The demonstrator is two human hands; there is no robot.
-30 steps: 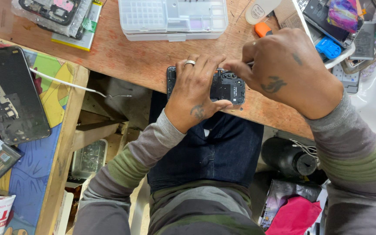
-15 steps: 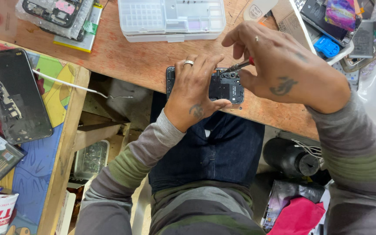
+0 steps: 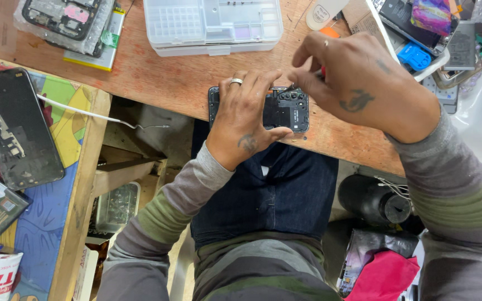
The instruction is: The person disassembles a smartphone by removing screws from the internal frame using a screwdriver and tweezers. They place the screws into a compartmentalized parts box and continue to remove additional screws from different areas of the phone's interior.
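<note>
An opened black phone (image 3: 288, 110) lies on the wooden table near its front edge, its inner parts facing up. My left hand (image 3: 245, 114), with a ring on one finger, lies flat over the phone's left half and presses it down. My right hand (image 3: 352, 83) hovers over the phone's upper right corner. Its fingers pinch a thin red-handled tool (image 3: 323, 71) whose tip points down at the phone's top edge. Most of the tool is hidden by the fingers.
A clear plastic parts box (image 3: 213, 25) stands at the back. A bagged phone frame (image 3: 62, 17) lies at the back left. A tray of parts and tools (image 3: 425, 39) sits at the right. A dark phone back (image 3: 15, 128) rests on the colourful side table (image 3: 57, 184).
My right hand has lifted off the phone and moved up and right, now pinching the tool at the phone's top edge. My left hand has stayed on the phone.
</note>
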